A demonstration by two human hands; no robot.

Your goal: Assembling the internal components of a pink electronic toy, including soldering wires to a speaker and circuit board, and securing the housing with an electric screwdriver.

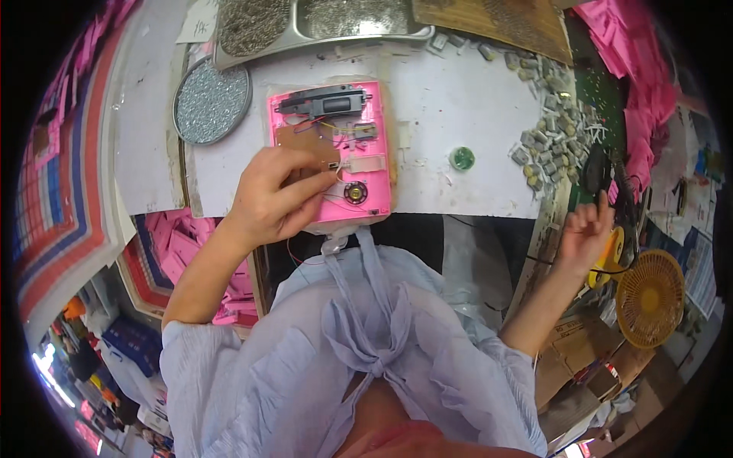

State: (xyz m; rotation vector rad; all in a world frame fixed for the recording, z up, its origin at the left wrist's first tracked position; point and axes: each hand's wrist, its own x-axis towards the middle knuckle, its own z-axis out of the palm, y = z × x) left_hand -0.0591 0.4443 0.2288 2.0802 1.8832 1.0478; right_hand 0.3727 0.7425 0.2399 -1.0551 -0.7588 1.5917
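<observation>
A pink plastic casing (pixel 379 210) lies open-side up on the worktable in front of me. Inside it sit a black module (pixel 324 101), a brown board (pixel 299 139), a pale clear strip (pixel 366 164), a round dark part with a brass-coloured centre (pixel 355 192) and thin wires. My left hand (pixel 279 191) reaches over the casing's left side. Its thumb and forefinger close at a small dark part (pixel 334 166) by the board's edge; what they grip is too small to tell. My right hand (pixel 586 233) is raised off the table's right side, forefinger stretched out, nothing visible in it, below a black object (pixel 596 169).
A round tray of small silvery pieces (pixel 212 101) stands left. Metal trays of small parts (pixel 305 38) and a wooden board (pixel 496 23) line the back. Small motor-like parts (pixel 561 133) heap at right. A green round item (pixel 461 158) and yellow fan (pixel 650 298) also show.
</observation>
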